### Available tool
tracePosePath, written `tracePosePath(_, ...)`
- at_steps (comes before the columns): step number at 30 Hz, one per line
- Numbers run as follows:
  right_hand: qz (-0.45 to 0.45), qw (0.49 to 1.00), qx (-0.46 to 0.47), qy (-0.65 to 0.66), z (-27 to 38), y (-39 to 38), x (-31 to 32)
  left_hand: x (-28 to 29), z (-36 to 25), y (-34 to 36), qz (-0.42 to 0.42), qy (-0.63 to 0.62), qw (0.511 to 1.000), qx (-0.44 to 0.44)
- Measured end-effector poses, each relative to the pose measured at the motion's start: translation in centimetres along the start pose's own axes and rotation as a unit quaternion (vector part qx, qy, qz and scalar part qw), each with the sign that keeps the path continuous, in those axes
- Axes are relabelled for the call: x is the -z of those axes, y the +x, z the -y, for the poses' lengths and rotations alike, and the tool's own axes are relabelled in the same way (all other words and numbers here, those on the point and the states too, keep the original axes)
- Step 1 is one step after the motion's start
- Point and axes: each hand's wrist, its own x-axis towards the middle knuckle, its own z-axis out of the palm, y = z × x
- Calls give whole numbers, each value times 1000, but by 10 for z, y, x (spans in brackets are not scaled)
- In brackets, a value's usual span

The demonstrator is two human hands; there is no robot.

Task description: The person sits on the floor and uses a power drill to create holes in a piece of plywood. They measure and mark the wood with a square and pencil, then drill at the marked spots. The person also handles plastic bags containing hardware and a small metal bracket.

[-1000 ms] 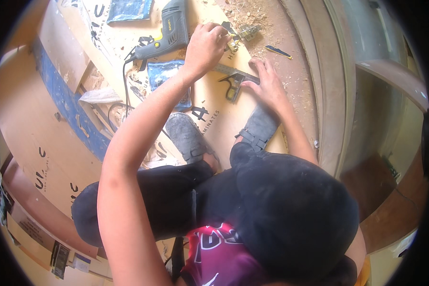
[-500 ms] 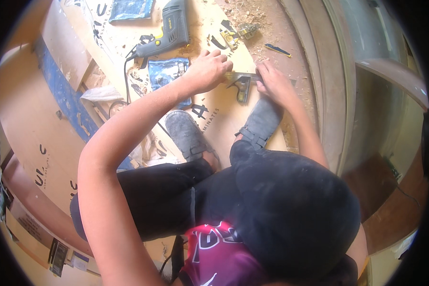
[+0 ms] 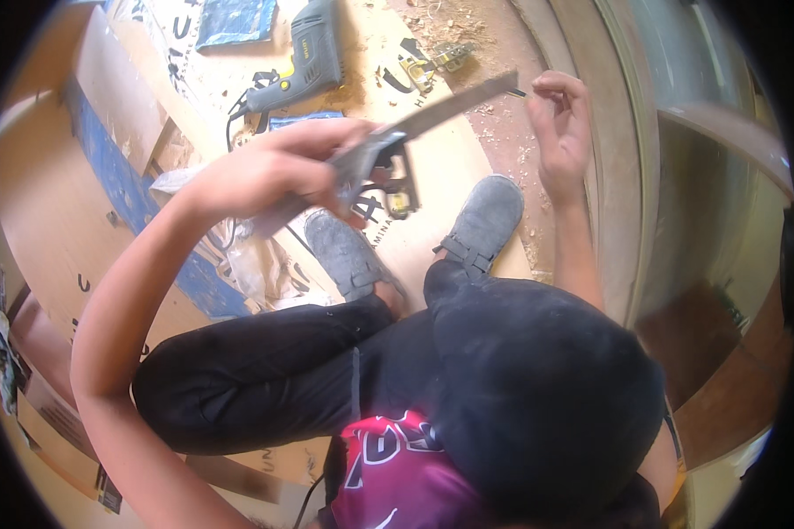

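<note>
My left hand (image 3: 269, 172) is closed around a combination square (image 3: 459, 104), lifted above the board and tilted. Its blade points up to the right, and the head with a small yellowish part hangs below the blade; motion blurs the near end. My right hand (image 3: 563, 132) is raised just beyond the blade's tip, apart from it. Its fingers are loosely bent, the thumb stands off from them, and nothing shows in the hand. Partly behind the blade tip lies a utility knife (image 3: 520, 93).
A corded drill (image 3: 313, 62) lies on the printed board (image 3: 454, 145), near blue packets (image 3: 236, 22) and a small yellow-and-metal tool (image 3: 432, 62). Wood shavings (image 3: 472, 22) are scattered at the far side. My grey shoes (image 3: 485, 212) rest on the board. Curved panels (image 3: 626, 115) stand at right.
The combination square has come up off the board in my left hand and swung to a slant. My right hand has let go of it and moved up and right.
</note>
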Motion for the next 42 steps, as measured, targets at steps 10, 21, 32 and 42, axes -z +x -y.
tracePosePath(10, 314, 908, 184, -207, -56, -111, -143, 1, -29, -68, -117, -26, 993, 14)
tracePosePath(21, 330, 920, -136, -160, -50, -105, -4, -49, -7, 50, -162, -247, 945, 143)
tracePosePath(32, 90, 984, -150, -22, -104, -33, 6, -7, 29, 198, -210, 111, 965, 108)
tracePosePath(42, 13, 925, -350, 149, -137, -56, -45, -13, 154, 195, -386, 535, 735, -157)
